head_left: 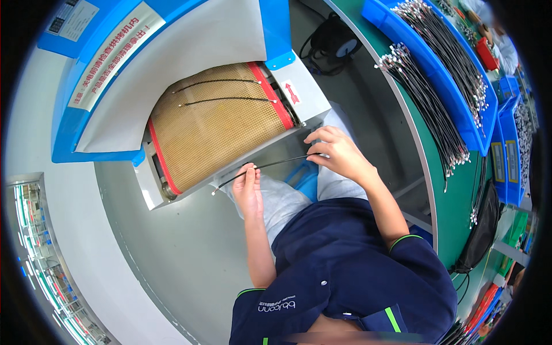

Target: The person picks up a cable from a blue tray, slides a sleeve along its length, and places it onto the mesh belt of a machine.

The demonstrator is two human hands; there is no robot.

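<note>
A thin black cable (pixel 282 163) with small white connectors stretches between my hands, in front of a machine's conveyor belt. My left hand (pixel 248 192) pinches it between thumb and fingertips, and a short length sticks out to the left with its end connector showing. At the cable's other end, my right hand (pixel 340 154) holds it with thumb and finger; that end is partly hidden by the fingers. Two more black cables, an upper one (pixel 215 81) and a lower one (pixel 230 98), lie side by side across the tan mesh belt (pixel 213 138).
The belt has red edges and runs under a blue machine hood (pixel 276 29) with a white curtain (pixel 190 43). On the right, a green table (pixel 397 26) carries a bundle of black cables (pixel 428 109) and a blue bin (pixel 460 109) of more cables. Another person's sleeve (pixel 506 52) appears far right.
</note>
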